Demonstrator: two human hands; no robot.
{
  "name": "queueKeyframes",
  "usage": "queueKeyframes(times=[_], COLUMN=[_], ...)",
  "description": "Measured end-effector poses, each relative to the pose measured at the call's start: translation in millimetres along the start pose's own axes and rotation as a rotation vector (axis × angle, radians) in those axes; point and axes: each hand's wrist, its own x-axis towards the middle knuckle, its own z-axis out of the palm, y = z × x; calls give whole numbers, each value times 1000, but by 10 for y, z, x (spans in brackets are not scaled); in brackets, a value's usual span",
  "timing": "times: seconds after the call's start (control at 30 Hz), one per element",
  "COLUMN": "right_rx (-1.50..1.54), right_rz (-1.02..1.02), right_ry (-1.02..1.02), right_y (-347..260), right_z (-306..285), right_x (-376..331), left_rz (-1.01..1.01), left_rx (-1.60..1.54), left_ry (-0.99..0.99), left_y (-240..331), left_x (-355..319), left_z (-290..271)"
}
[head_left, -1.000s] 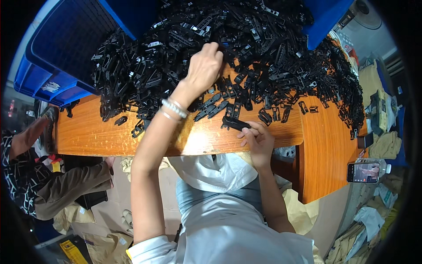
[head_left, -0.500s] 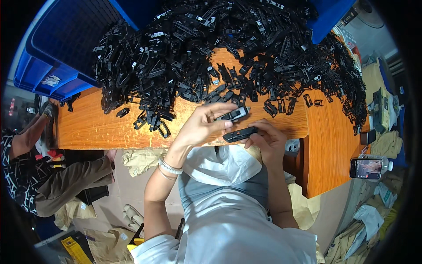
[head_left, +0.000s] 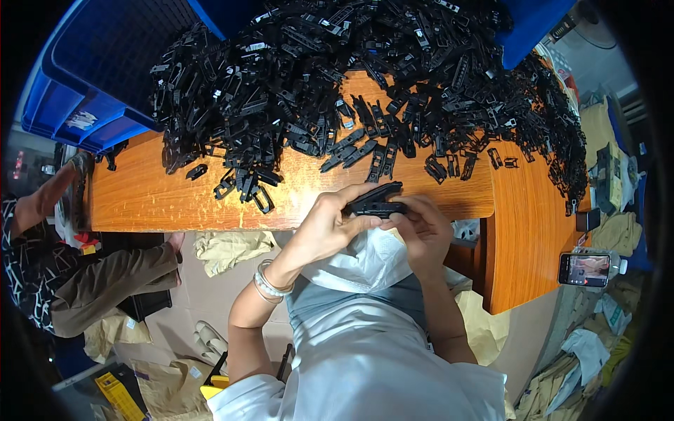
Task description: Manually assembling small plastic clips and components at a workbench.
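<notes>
Both of my hands meet at the near edge of the wooden table [head_left: 161, 203]. My left hand [head_left: 326, 224] and my right hand [head_left: 421, 228] together grip black plastic clip parts [head_left: 375, 200], held one against the other between the fingers. A large heap of the same black plastic parts [head_left: 351, 77] covers the far half of the table, with loose pieces [head_left: 249, 186] scattered a little beyond my left hand. A beaded bracelet sits on my left wrist.
A blue plastic crate [head_left: 84, 105] stands at the table's far left. Another person [head_left: 49, 252] sits at the left, an arm on the table end. A phone [head_left: 586, 270] lies at the right, near cloth and paper piles. A white bag [head_left: 365, 259] rests on my lap.
My left hand drew back from the heap with a black part and came to my right hand at the table edge. Now both hands hold the parts together.
</notes>
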Motion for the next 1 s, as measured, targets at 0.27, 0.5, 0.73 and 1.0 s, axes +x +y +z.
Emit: queueKeyframes(times=[0.27, 0.5, 0.73, 1.0], right_rx=[-284, -306, 16, -263], right_rz=[34, 11, 146, 174], right_ry=[-142, -113, -109, -398], right_y=[-166, -82, -38, 94], right_z=[-21, -49, -30, -31], right_x=[139, 88, 124, -39], left_rz=[170, 247, 114, 233], left_rx=[273, 297, 116, 942], left_ry=[48, 6, -52, 538], left_y=[88, -33, -105, -356], left_x=[-90, -102, -73, 218], left_z=[-29, -32, -93, -567])
